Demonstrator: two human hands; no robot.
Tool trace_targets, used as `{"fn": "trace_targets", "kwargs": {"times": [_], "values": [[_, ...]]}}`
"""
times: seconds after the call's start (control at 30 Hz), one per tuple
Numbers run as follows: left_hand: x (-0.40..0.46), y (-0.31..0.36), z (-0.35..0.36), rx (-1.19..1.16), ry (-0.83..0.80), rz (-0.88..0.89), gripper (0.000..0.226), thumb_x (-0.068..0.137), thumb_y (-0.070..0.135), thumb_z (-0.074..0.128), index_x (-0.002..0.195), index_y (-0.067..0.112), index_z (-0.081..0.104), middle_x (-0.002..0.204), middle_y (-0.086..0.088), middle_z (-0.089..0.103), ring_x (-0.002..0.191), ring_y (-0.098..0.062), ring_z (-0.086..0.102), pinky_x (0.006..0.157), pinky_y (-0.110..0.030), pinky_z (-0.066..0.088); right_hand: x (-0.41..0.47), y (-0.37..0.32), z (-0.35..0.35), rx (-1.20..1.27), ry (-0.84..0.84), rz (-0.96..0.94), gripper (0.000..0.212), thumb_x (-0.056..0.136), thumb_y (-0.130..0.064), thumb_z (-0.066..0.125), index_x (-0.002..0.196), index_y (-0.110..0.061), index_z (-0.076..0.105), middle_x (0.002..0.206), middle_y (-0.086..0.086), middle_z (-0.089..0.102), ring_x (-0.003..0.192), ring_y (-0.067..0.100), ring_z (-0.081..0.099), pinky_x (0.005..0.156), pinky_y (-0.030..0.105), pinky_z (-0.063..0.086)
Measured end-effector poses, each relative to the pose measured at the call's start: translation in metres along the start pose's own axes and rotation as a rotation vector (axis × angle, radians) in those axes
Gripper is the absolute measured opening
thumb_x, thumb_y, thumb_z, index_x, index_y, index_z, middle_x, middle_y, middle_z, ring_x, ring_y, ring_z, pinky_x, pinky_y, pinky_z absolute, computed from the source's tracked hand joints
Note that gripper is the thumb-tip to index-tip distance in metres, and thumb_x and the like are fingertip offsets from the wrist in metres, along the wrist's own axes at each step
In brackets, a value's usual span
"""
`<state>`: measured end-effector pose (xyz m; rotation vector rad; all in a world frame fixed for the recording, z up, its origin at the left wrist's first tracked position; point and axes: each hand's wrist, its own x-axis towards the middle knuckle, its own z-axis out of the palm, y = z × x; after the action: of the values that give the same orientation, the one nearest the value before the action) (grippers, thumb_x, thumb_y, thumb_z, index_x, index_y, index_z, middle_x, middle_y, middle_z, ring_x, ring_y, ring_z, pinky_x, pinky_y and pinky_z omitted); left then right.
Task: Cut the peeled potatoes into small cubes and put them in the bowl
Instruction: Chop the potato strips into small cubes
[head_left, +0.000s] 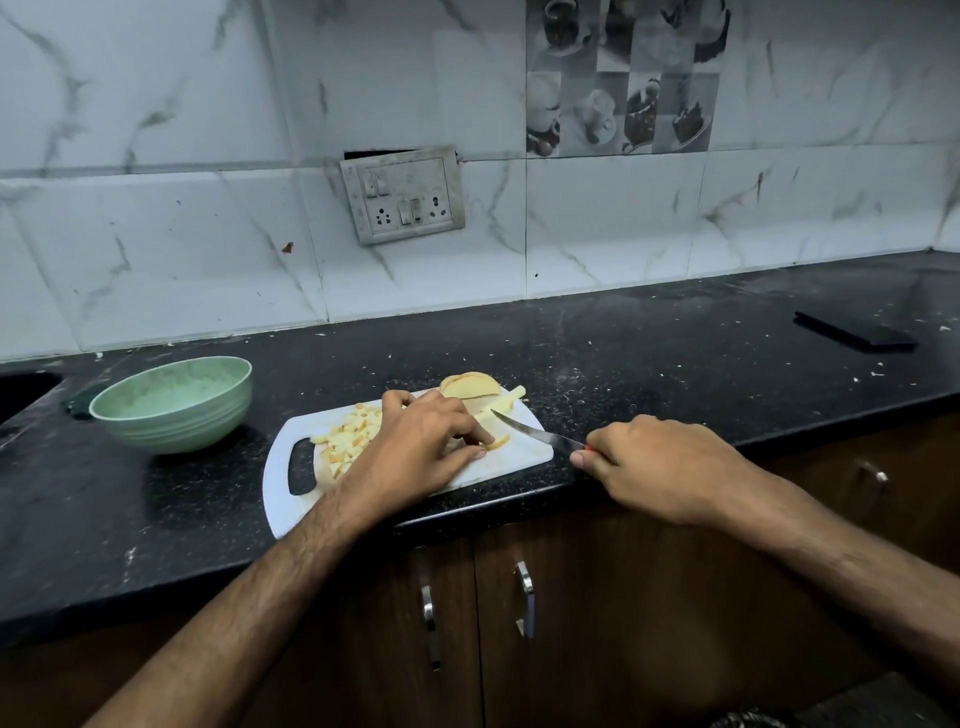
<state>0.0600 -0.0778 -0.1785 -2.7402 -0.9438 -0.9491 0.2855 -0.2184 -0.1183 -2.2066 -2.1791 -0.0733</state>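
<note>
Two cabinet doors (519, 597) nearest, each with one metal handle. Above them, black counter (649, 353). One white cutting board (283, 499) overhangs the counter's front edge. Right hand (660, 467), fingers curled round the red handle of one knife (530, 434); blade points left over the board, tip raised near the potato strips. Left hand (421, 447) lies on the board, fingertips pinching a small potato strip (496, 442). One pile of potato cubes (348, 434) on the board's left part; exact count unclear. Farther back on the board, two long strips (501, 402) and sliced potato pieces (470, 385). One green bowl (174, 405) left of the board, on the counter; contents cannot be told. One dark phone (854, 332) far right. One switch plate (402, 195) on the tiled wall.
</note>
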Motion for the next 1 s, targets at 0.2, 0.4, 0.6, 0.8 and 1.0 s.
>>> {"fn": "trace_targets", "kwargs": {"times": [0.2,0.4,0.6,0.8,1.0], "values": [[-0.001,-0.001,0.0,-0.029,-0.005,0.011,0.012,0.09,0.035,0.075,0.101,0.035,0.077,0.089,0.023,0.056,0.096,-0.002,0.05,0.088,-0.032,0.015,-0.003,-0.01,0.007,-0.034,-0.01,-0.019,0.031,0.103,-0.05,0.031,0.094,-0.03,0.054,0.11,0.003,0.065,0.102,0.028,0.062,0.073,0.036,0.039],[-0.001,0.001,0.0,-0.017,0.002,0.022,0.013,0.09,0.035,0.074,0.102,0.035,0.078,0.09,0.02,0.058,0.096,-0.004,0.05,0.089,-0.033,0.014,0.0,-0.025,0.016,-0.066,0.01,-0.021,0.036,0.104,-0.044,0.031,0.107,-0.021,0.057,0.113,0.006,0.064,0.104,0.029,0.062,0.077,0.039,0.04],[-0.004,0.004,-0.003,-0.007,0.047,-0.005,0.007,0.086,0.038,0.077,0.092,0.035,0.077,0.085,0.021,0.065,0.092,-0.002,0.054,0.092,-0.036,0.02,0.001,-0.021,0.007,-0.046,0.03,0.021,0.033,0.103,-0.049,0.029,0.097,-0.027,0.054,0.113,0.005,0.064,0.106,0.03,0.061,0.074,0.038,0.037],[-0.004,0.004,-0.003,-0.004,0.055,0.005,0.005,0.085,0.036,0.079,0.089,0.034,0.076,0.084,0.023,0.063,0.092,-0.005,0.057,0.089,-0.031,0.015,-0.009,-0.024,0.006,-0.068,-0.008,-0.004,0.03,0.103,-0.047,0.031,0.093,-0.028,0.05,0.112,0.004,0.065,0.105,0.029,0.062,0.076,0.038,0.04],[-0.004,0.006,-0.004,-0.001,0.043,0.006,0.004,0.085,0.035,0.079,0.089,0.034,0.077,0.087,0.021,0.065,0.093,-0.005,0.056,0.089,-0.031,0.015,-0.003,-0.037,0.021,-0.072,0.046,-0.006,0.038,0.104,-0.044,0.029,0.114,-0.02,0.057,0.117,0.008,0.063,0.108,0.031,0.06,0.08,0.039,0.041]]}}
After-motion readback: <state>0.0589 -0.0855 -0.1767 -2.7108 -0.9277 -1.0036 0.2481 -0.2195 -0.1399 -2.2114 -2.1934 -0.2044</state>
